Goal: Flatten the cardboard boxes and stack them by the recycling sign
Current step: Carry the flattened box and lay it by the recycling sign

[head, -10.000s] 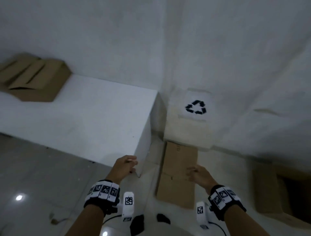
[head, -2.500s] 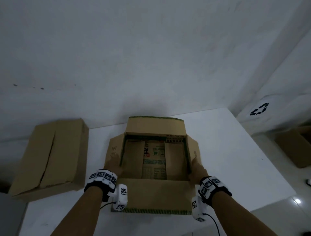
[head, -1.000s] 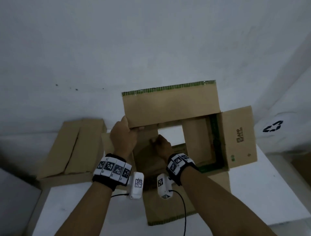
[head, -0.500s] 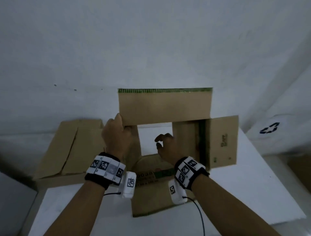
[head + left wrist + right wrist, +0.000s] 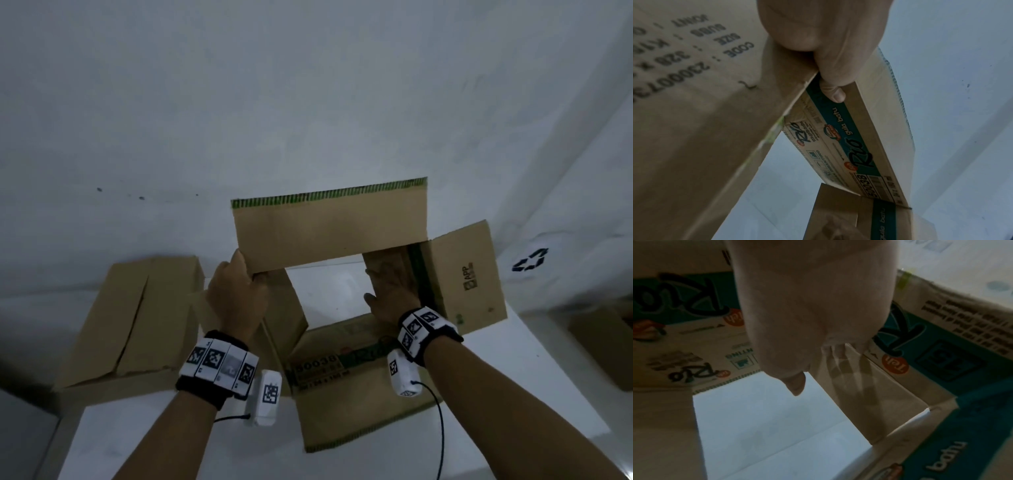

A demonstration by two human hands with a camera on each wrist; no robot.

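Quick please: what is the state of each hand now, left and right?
Left hand: fingers curled round the open box, gripping its far flap at the left corner.
Right hand: open, fingers straight, pressing flat on the box's right inner wall.

your arms are bare, with no sleeves in sight. each wrist wears a black band [image 5: 202,389] faced with a row of white square tiles, each tile printed with a black-and-white square code marker. on your left wrist four tiles show side by side; on your right wrist band [image 5: 426,334] the tiles wrap around the curve. a small white rounded box [image 5: 265,397] with its own code marker hangs under the left band, and a matching one [image 5: 402,373] under the right. a thin black cable [image 5: 440,431] runs from each box back along the forearm.
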